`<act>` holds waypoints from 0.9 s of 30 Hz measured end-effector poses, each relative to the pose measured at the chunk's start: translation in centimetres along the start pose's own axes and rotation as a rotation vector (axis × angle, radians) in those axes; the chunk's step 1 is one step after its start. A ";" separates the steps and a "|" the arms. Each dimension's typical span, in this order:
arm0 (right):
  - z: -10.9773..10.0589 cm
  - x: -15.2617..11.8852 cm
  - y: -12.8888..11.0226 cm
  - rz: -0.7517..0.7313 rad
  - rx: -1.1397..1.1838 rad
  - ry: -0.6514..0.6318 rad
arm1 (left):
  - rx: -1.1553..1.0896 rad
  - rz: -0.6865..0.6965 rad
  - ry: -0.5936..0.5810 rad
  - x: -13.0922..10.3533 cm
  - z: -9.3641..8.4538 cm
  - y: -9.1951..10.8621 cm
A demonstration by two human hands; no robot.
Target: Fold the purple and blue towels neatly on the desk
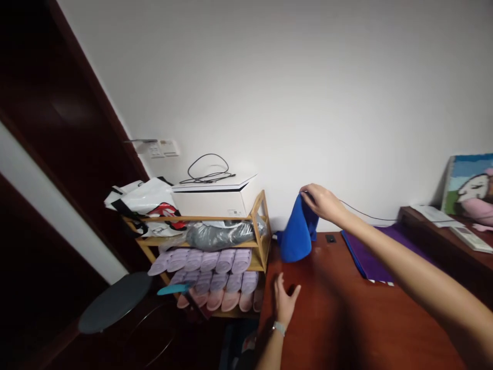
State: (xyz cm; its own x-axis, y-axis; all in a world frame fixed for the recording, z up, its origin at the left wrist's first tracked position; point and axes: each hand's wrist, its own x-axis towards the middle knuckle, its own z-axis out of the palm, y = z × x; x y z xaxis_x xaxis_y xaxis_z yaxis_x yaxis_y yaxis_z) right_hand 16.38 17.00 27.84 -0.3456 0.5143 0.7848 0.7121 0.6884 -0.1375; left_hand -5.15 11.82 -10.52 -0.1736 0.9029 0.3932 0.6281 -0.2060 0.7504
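Note:
A blue cloth [296, 234] hangs from my right hand [320, 201], pinched at its top edge above the back left of the brown desk [370, 318]. Its lower part drapes near the desk's far edge; whether it touches the top I cannot tell. My left hand [285, 302], with a pale band at the wrist, is below the cloth over the desk's left side. Its thumb and fingers are spread, and nothing is in it. Farther right lies a flat purple and blue cloth [389, 252], partly hidden behind my right forearm.
Left of the desk, a wooden rack [264, 226] holds rows of slippers [210, 261], a white box [210, 200] with a black cable [210, 177], and a white bag [148, 198]. A round stool [115, 302] stands lower left. A raised shelf [431, 223] is at right.

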 end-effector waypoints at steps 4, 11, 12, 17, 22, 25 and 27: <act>-7.1 -1.1 -3.3 -0.079 -0.055 -0.014 | -0.223 0.048 0.248 0.7 -2.1 5.2; -15.8 -3.2 -3.8 -0.090 -0.160 0.076 | -0.403 0.244 0.092 0.7 -8.6 15.5; -16.7 -3.8 -2.7 -0.047 -0.174 0.118 | -0.396 0.243 0.093 0.5 -9.2 16.4; -16.1 -12.6 3.7 0.365 -0.345 0.119 | -0.322 0.148 -0.106 -2.5 -7.9 17.9; -7.6 -27.5 -1.0 0.604 -0.135 -0.205 | -0.365 0.056 -0.355 -7.6 -3.0 16.9; -2.7 -33.6 -7.3 0.436 0.325 -0.369 | -0.362 0.115 -0.532 -9.3 -1.7 17.0; -1.1 -35.5 -10.0 0.523 0.467 -0.317 | -0.316 0.153 -0.668 -9.8 -1.9 17.4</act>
State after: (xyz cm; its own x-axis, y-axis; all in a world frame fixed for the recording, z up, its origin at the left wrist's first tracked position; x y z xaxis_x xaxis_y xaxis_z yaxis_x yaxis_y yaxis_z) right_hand 22.20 -8.71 2.03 -0.2436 0.9060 0.3461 0.5234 0.4232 -0.7396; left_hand 6.05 -1.30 -0.26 0.4577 0.8717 0.1748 0.3437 -0.3549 0.8694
